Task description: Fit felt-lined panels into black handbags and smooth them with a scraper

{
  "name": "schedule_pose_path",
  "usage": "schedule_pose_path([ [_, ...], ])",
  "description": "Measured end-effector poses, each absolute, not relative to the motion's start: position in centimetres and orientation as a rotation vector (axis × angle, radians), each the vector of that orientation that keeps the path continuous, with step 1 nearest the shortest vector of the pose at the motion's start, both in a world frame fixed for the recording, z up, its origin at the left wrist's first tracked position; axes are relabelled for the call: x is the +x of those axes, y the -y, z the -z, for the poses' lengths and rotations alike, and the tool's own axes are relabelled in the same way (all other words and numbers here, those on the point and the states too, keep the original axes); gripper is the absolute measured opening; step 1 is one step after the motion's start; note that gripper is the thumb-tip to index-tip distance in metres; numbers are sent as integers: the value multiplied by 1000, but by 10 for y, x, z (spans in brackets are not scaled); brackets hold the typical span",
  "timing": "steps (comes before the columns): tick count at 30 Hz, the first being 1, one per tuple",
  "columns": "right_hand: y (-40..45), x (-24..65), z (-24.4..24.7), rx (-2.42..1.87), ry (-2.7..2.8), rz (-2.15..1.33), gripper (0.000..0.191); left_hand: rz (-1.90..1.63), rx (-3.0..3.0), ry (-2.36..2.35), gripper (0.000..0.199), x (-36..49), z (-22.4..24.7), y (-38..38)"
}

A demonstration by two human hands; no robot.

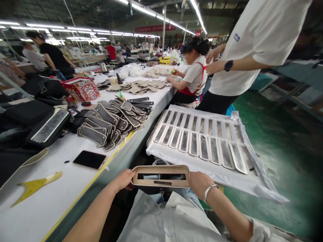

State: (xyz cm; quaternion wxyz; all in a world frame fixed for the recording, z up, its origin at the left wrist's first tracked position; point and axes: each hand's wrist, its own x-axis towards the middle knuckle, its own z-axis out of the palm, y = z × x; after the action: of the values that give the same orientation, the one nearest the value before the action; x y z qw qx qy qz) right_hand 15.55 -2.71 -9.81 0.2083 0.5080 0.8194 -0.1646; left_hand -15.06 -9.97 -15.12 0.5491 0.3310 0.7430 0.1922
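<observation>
In front of my lap I hold a bag piece (161, 183) with a tan, round-cornered rectangular face. A long opening runs through its middle, and a short dark slot lies below it. Dark material hangs beneath. My left hand (124, 179) is closed on its left end, and my right hand (200, 183), with a silver bangle at the wrist, grips the right end. The fingers of both hands are partly hidden behind the piece. Ahead and to the right, a white-covered board (174, 157) bears several pale-rimmed oblong panels (193, 144) in two rows.
On the left table are a phone (90, 159), a yellow curved tool (37, 186), a pile of dark strap pieces (107, 122), black bags (50, 126) and a red patterned box (82, 89). A standing person (252, 50) and a seated co-worker (194, 70) are beyond the board.
</observation>
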Motion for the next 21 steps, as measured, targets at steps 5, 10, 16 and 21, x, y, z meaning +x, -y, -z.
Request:
schedule_pose_path([
  [5,24,156,95,1383,-2283,420,28,-355,839,-1750,36,-150,144,101],
  [10,25,164,93,1469,-2249,495,25,-262,904,-1785,45,-156,153,106],
  [16,24,178,99,1679,-2152,1045,53,-189,1218,-1829,40,-154,149,99],
  [21,15,178,114,1693,-2073,1097,45,-181,1232,-1806,40,-155,144,97],
])
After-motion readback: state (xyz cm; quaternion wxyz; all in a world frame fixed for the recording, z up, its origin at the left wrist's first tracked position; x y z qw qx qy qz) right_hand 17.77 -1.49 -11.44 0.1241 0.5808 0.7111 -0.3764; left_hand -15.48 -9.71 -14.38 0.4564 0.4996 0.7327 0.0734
